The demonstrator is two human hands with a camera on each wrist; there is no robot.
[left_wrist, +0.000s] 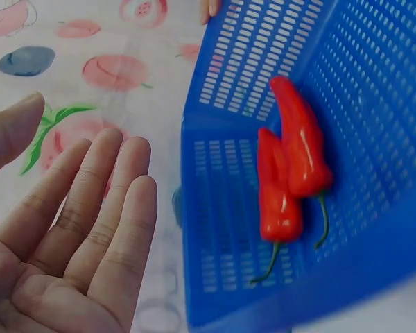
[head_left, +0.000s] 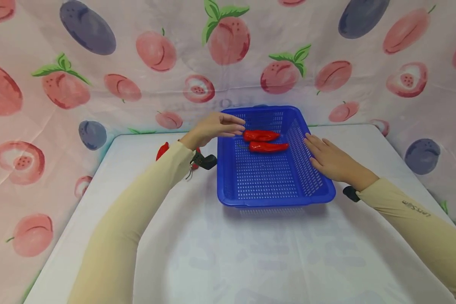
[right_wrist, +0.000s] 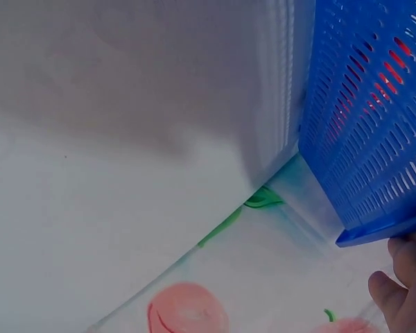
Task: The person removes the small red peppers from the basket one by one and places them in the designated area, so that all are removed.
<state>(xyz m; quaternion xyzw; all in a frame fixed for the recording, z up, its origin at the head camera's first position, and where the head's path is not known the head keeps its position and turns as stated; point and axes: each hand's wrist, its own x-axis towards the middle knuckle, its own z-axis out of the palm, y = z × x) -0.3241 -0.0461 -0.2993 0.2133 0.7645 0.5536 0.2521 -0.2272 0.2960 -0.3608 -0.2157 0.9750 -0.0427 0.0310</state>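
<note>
Two glossy red peppers, an upper one (head_left: 261, 135) and a lower one (head_left: 268, 147), lie side by side in the back part of a blue plastic basket (head_left: 275, 202) with slotted walls. My left hand (head_left: 213, 128) hovers over the basket's back left rim, fingers extended and holding nothing. In the left wrist view its palm (left_wrist: 55, 298) shows bare beside the basket. Along the right rim rests my right hand (head_left: 328, 160), its fingers fairly straight against the edge. Only some fingers (right_wrist: 409, 270) of it appear in the right wrist view.
More red items (head_left: 162, 150) lie on the white table left of the basket, partly hidden behind my left forearm. A fruit-print cloth (head_left: 247, 90) stands as a wall behind the table. Dark wrist cameras (head_left: 205, 161) jut below both wrists.
</note>
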